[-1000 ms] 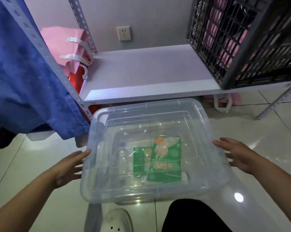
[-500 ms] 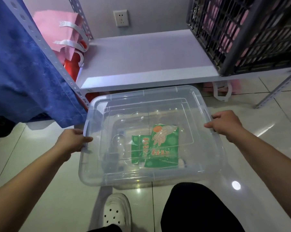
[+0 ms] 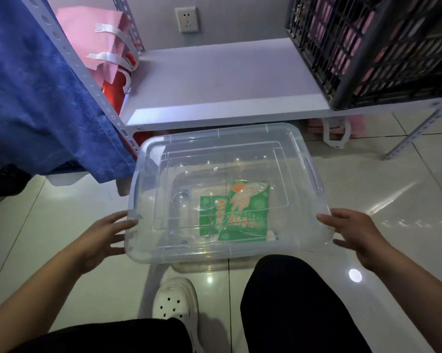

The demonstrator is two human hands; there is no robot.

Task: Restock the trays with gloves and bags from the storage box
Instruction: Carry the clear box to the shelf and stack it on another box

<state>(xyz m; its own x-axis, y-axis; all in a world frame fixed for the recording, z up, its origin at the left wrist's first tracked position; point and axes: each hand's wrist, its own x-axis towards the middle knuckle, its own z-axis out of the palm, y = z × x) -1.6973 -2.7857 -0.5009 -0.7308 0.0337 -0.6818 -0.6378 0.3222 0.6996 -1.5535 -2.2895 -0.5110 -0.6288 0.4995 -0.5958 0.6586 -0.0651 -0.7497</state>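
Observation:
A clear plastic storage box (image 3: 306,159) with its lid on stands on the tiled floor in front of me. Through the lid I see green packets of gloves (image 3: 243,212) lying at the bottom, right of the middle. My left hand (image 3: 105,235) is at the box's near left corner with fingers straight, fingertips touching the lid's edge. My right hand (image 3: 355,230) is at the near right corner, fingers spread and straight against the rim. Neither hand grips anything.
A white shelf board (image 3: 215,80) runs behind the box. A black crate (image 3: 362,47) holding pink items stands on it at the right. Pink and red bags (image 3: 105,44) lean at the left. Blue cloth (image 3: 36,93) hangs over the left upright. My white shoe (image 3: 175,301) is below the box.
Half a second ago both hands gripped the lid's side edges with curled fingers. Now they have let go and slid towards me to the near corners, fingers straightened.

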